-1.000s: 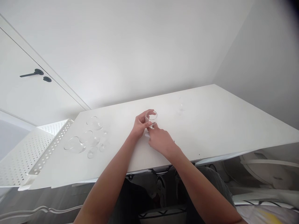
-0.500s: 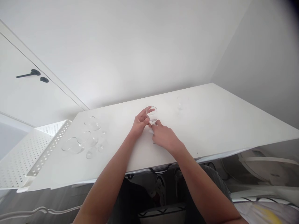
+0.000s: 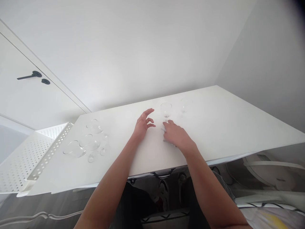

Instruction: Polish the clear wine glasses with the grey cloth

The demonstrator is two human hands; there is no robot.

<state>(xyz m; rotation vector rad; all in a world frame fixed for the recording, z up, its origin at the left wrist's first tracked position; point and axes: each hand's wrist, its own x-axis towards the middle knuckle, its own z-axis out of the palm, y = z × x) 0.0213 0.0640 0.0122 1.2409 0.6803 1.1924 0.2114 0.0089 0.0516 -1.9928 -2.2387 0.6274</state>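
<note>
My right hand point(image 3: 176, 135) is closed around the stem of a clear stemmed glass point(image 3: 166, 110), whose bowl points up beyond my fingers. Its foot is mostly hidden by that hand. To the left of the glass, my left hand point(image 3: 143, 124) is open and holds nothing, its fingers spread above the table. A second clear glass point(image 3: 184, 105) stands upright farther back and to the right, faint against the white top.
Three more clear glasses point(image 3: 90, 142) lie on their sides at the left of the white table point(image 3: 228, 121). A white perforated rack point(image 3: 43, 149) adjoins the table's left edge. A wall stands behind, and a door with a black handle point(image 3: 33, 75) is at far left.
My left hand has let go of the glass and opened. My right hand has moved right with the glass, closer to the standing one.
</note>
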